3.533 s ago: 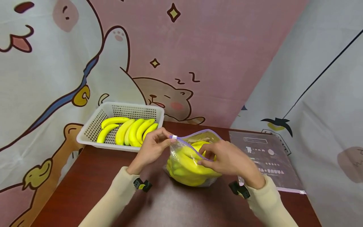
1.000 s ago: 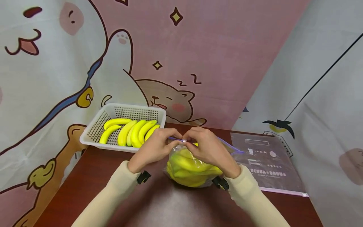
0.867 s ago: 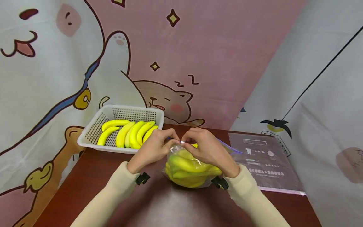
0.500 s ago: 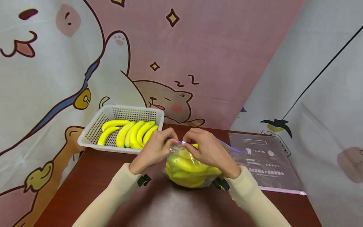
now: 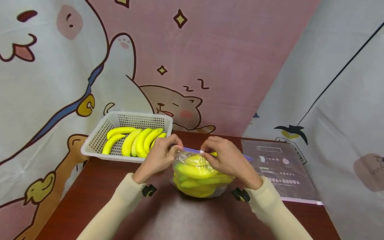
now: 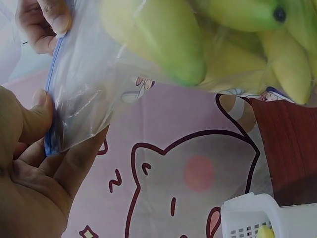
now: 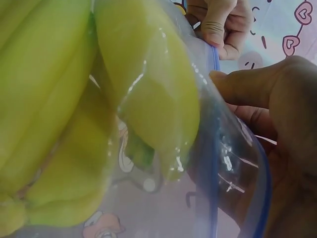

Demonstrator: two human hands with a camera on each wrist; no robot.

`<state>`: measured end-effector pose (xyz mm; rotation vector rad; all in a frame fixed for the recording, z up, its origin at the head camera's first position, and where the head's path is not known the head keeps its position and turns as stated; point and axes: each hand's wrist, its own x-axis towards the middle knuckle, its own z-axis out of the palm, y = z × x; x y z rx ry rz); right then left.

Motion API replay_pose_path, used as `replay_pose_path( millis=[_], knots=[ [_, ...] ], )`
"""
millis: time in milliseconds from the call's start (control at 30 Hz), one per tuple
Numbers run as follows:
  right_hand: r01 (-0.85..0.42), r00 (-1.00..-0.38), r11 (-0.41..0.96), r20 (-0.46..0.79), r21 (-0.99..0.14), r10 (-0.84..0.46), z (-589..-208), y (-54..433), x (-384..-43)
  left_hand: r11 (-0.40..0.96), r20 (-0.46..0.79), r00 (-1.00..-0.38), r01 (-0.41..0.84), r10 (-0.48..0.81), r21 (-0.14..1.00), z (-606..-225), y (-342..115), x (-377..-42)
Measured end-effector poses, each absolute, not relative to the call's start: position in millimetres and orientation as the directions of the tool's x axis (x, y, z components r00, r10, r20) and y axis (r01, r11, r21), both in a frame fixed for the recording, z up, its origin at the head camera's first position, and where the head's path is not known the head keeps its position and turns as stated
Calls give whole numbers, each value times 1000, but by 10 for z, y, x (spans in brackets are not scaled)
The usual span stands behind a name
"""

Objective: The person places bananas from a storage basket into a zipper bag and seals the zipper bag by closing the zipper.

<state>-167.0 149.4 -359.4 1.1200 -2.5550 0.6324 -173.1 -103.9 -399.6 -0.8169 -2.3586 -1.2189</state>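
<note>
A clear zip bag point(image 5: 181, 157) packed with yellow bananas point(image 5: 195, 172) stands on the table. At its left top corner, my left hand point(image 5: 159, 156) pinches the purple zip strip point(image 6: 53, 74) between thumb and fingers. Farther right along the same strip, my right hand point(image 5: 224, 157) pinches the white slider point(image 5: 202, 152) with thumb and curled forefinger. Between the hands the strip runs straight with its edges together. Past the right fingers, two blue edges point(image 7: 214, 168) stand apart in the right wrist view. The right hand hides part of the bag's mouth in the head view.
Behind my left hand, a white perforated basket point(image 5: 90, 146) holds several bananas point(image 5: 129, 141). A flat printed zip bag point(image 5: 282, 170) lies on the right of the brown table point(image 5: 192, 220). A cartoon-printed cloth point(image 5: 225, 66) hangs behind.
Since the earliest frame, my right hand has gone from the bag's front edge to the slider. The slider has moved right, away from my left hand, and the hands have drawn apart over the last half second.
</note>
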Motion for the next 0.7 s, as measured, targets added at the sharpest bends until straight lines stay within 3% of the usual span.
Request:
replay_pose_path(
  millis=[700],
  knots=[
    [-730, -676, 629, 418, -267, -607, -3637, 1707, -1636, 477, 577, -763, 639, 292, 603, -4045, -1172, -1727]
  ],
)
